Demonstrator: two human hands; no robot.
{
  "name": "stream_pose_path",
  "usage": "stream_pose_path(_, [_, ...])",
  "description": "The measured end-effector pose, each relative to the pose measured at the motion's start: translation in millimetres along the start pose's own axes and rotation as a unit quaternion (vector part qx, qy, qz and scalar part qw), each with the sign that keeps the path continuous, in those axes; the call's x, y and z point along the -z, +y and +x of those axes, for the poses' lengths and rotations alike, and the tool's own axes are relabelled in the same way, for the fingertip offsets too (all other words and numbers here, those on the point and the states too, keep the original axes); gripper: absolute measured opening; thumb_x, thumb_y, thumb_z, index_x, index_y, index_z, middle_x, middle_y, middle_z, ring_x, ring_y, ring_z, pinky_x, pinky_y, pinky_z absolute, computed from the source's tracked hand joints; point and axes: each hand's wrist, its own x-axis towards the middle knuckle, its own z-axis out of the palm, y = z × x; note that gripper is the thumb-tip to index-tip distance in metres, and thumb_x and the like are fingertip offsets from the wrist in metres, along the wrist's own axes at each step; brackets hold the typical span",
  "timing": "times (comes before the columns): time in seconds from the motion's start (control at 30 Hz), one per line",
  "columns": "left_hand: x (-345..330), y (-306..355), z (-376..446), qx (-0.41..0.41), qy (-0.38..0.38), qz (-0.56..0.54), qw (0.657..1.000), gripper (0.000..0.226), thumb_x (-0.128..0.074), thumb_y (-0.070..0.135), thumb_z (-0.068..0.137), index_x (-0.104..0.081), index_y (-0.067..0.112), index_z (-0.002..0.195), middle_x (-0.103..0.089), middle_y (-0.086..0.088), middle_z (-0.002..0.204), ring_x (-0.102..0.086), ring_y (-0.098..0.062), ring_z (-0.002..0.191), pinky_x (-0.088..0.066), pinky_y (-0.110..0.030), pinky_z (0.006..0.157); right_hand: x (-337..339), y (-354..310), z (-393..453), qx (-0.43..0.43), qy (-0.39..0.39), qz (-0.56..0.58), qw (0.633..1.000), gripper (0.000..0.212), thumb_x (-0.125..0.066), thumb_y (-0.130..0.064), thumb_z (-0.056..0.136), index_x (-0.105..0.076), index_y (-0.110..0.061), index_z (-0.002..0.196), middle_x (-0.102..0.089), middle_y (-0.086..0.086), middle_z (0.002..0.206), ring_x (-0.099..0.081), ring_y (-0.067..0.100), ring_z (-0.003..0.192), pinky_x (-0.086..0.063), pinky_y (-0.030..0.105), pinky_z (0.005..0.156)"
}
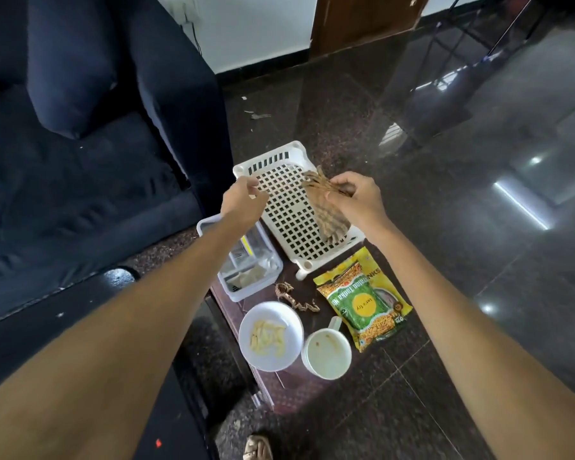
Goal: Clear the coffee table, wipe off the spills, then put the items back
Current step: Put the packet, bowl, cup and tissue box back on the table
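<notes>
My right hand [359, 199] grips a brown striped cloth [329, 210] that hangs down over a white lattice tray [289, 207]. My left hand [243, 202] hovers just left of it above the tray's left rim, its fingers loosely curled and nothing visibly in them. Below the hands, a white plate [271, 336] holds pale snack pieces. A white mug [326, 351] stands to its right. A yellow-green snack packet [362, 300] lies right of the mug. A clear plastic box [246, 260] sits left of the tray. Brown twisted scraps [294, 298] lie between box and plate.
A dark blue sofa [80, 144] fills the left side. Polished dark stone floor [478, 227] spreads to the right and behind. The items rest on a low dark table [296, 390]. A sandalled foot [258, 448] shows at the bottom edge.
</notes>
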Motion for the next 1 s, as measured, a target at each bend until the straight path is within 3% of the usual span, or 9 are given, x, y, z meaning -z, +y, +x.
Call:
stream_pose_path(0.17, [-14, -1, -1, -0.053, -0.003, 0.053, 0.997, 0.029, -0.048, 0.015, 0.09, -0.057, 0.009, 0.117, -0.063, -0.006, 0.11, -0.059, -0.02, 0.097, -0.047, -0.028, 0.08, -9, 17, 8, -0.075, -0.007, 0.053, 0.996, 0.019, -0.066, -0.01, 0.084, -0.063, -0.014, 0.103, -0.067, 0.006, 0.099, -0.063, 0.012, 0.086, -0.051, 0.028, 0.075])
stream_pose_path(0.3, [-27, 1, -5, -0.086, -0.037, 0.084, 0.992, 0.028, -0.048, 0.014, 0.09, -0.056, 0.008, 0.116, -0.063, -0.01, 0.111, -0.06, -0.024, 0.098, -0.051, -0.035, 0.085, -12, 49, 4, -0.112, -0.075, -0.166, 0.977, 0.046, -0.063, -0.024, 0.089, -0.049, -0.005, 0.129, -0.057, 0.014, 0.127, -0.056, 0.028, 0.115, -0.044, 0.034, 0.094])
stream_pose_path(0.5, [-25, -5, -18, -0.148, -0.006, 0.108, 0.983, 0.024, -0.047, 0.011, 0.092, -0.059, 0.008, 0.113, -0.065, -0.007, 0.11, -0.061, -0.021, 0.099, -0.053, -0.034, 0.084, -15, 44, -5, -0.047, -0.072, -0.198, 0.976, 0.048, -0.062, -0.011, 0.089, -0.045, -0.006, 0.134, -0.056, 0.016, 0.129, -0.056, 0.029, 0.116, -0.044, 0.034, 0.096])
stream_pose_path(0.67, [-6, -8, -44, -0.166, 0.043, 0.061, 0.983, 0.019, -0.049, 0.012, 0.09, -0.062, 0.009, 0.103, -0.063, 0.001, 0.092, -0.057, -0.013, 0.084, -0.053, -0.032, 0.077, -26, 32, -27, -0.013, -0.014, -0.147, 0.989, 0.035, -0.058, -0.012, 0.09, -0.054, -0.011, 0.125, -0.063, 0.01, 0.117, -0.061, 0.025, 0.107, -0.049, 0.037, 0.089])
stream_pose_path(0.8, [17, -15, -83, -0.145, 0.043, 0.01, 0.988, 0.009, -0.052, 0.017, 0.088, -0.058, 0.011, 0.089, -0.056, 0.008, 0.072, -0.053, -0.011, 0.071, -0.045, -0.023, 0.065, -34, 25, -59, 0.011, 0.014, -0.101, 0.995, 0.031, -0.056, -0.016, 0.092, -0.056, -0.013, 0.123, -0.066, 0.006, 0.112, -0.063, 0.022, 0.103, -0.05, 0.04, 0.088])
stream_pose_path(1.0, [39, -38, -137, -0.129, 0.02, 0.042, 0.991, 0.027, -0.054, 0.025, 0.09, -0.06, 0.002, 0.078, -0.053, -0.001, 0.06, -0.049, -0.019, 0.058, -0.039, -0.03, 0.057, -18, 24, -124, 0.022, 0.065, -0.079, 0.995, 0.031, -0.056, -0.012, 0.091, -0.057, -0.01, 0.122, -0.067, 0.011, 0.111, -0.063, 0.026, 0.104, -0.052, 0.041, 0.085])
